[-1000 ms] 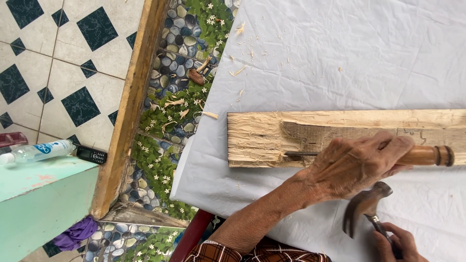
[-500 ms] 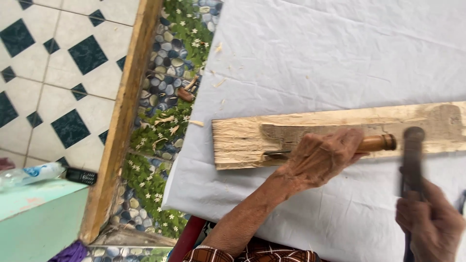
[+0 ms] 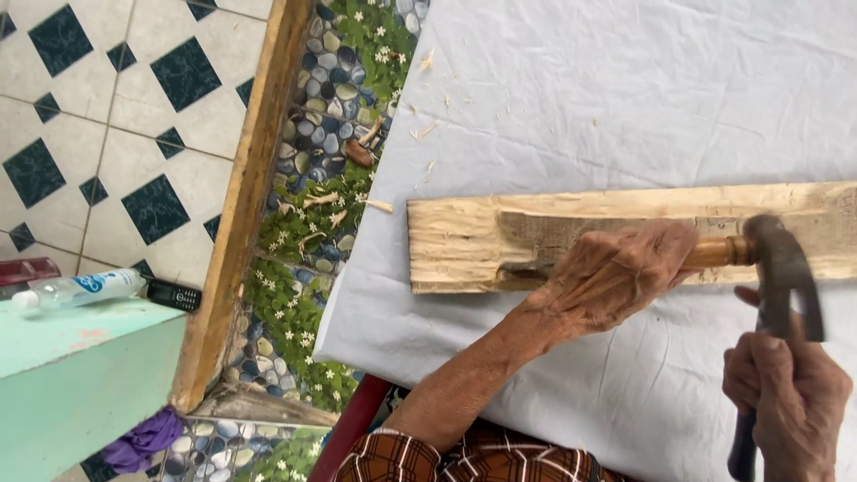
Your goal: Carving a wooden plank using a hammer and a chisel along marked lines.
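Head view. A rough wooden plank lies flat on a table covered with a white cloth, its long side running left to right; its right end passes out of frame. A shallow recess is cut into the plank's upper face, starting near its left third.

The left hand rests on the plank, fingers wrapped around a chisel with a light wooden handle. The chisel lies along the plank, blade end pointing left into the recess, handle end pointing right. The blade is mostly covered by the hand; a dark tip shows at the left edge of the hand.

The right hand is closed around the blue grip of a claw hammer, near the right edge of the frame. The hammer's dark metal head is at the butt of the chisel handle; motion blur prevents telling whether they touch.

Wood chips lie scattered on the cloth beyond the plank's left end, and more on the pebble-and-flower patterned mat to the left of the table. A wooden beam borders that mat. Further left is a tiled floor with dark diamonds. At the near left, a pale green surface carries a clear plastic bottle and a small black remote-like device.
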